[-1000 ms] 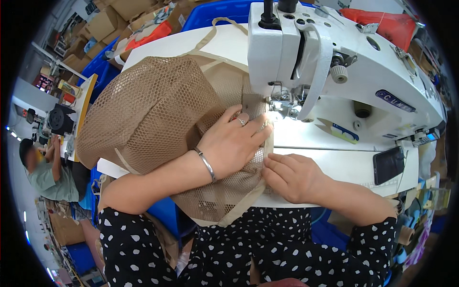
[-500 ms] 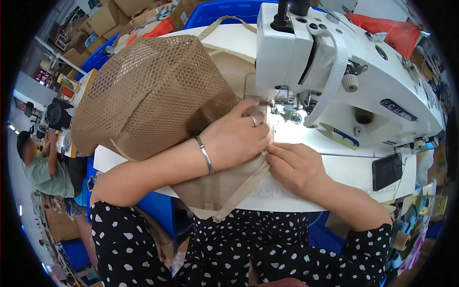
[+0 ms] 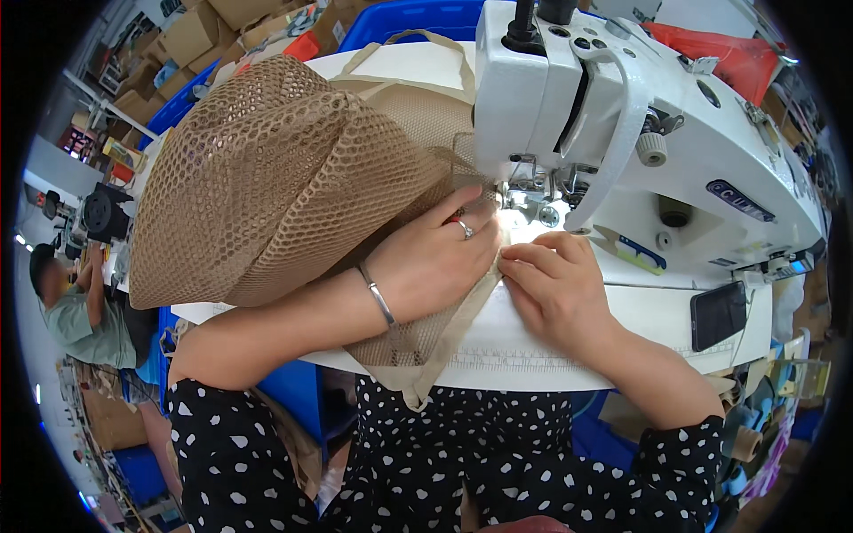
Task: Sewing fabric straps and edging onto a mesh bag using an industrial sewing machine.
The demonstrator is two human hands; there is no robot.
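Note:
A large tan mesh bag (image 3: 267, 178) with beige fabric trim lies bunched on the white sewing table (image 3: 533, 355), spreading to the left. My left hand (image 3: 435, 258), with a ring and a silver bracelet, presses flat on the mesh just in front of the needle area. My right hand (image 3: 555, 280) pinches the beige trim edge beside the presser foot (image 3: 524, 209). The white industrial sewing machine (image 3: 640, 133) fills the upper right. Part of the bag hangs over the table's front edge.
A dark phone (image 3: 718, 315) lies on the table at the right. Blue bins (image 3: 391, 18) and cardboard boxes (image 3: 195, 31) stand behind the table. Another person (image 3: 75, 311) sits at a machine at far left. Thread spools and clutter sit at lower right.
Both hands have moved closer to the needle with the fabric, and the mesh bag has shifted slightly. The view has tipped nearer the machine.

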